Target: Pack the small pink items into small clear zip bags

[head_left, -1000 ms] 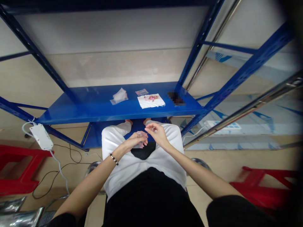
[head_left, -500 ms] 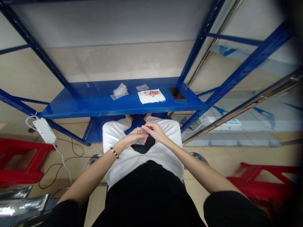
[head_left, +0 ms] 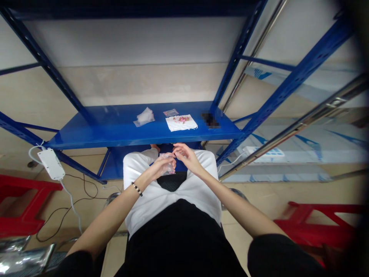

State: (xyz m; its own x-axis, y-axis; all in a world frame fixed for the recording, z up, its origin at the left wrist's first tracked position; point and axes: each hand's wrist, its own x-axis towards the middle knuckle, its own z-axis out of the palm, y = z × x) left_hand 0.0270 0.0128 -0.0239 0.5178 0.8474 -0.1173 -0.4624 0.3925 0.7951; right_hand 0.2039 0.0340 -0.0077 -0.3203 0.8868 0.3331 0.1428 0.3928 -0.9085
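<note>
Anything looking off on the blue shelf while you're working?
One thing: the dark object beside the white sheet on the blue shelf is pixelated, so unidentifiable. The pink pieces on the sheet sit loose but unspilled.

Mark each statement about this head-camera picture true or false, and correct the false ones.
1. The left hand holds a clear plastic bag. True.
2. A beaded bracelet is on the right wrist. False: it is on the left wrist.
3. A white sheet on the shelf carries small pink items. True.
4. The shelf is red. False: it is blue; the red stools stand on the floor.
5. The right hand holds a screwdriver. False: it holds no tool; its fingers reach toward the bag.
</note>
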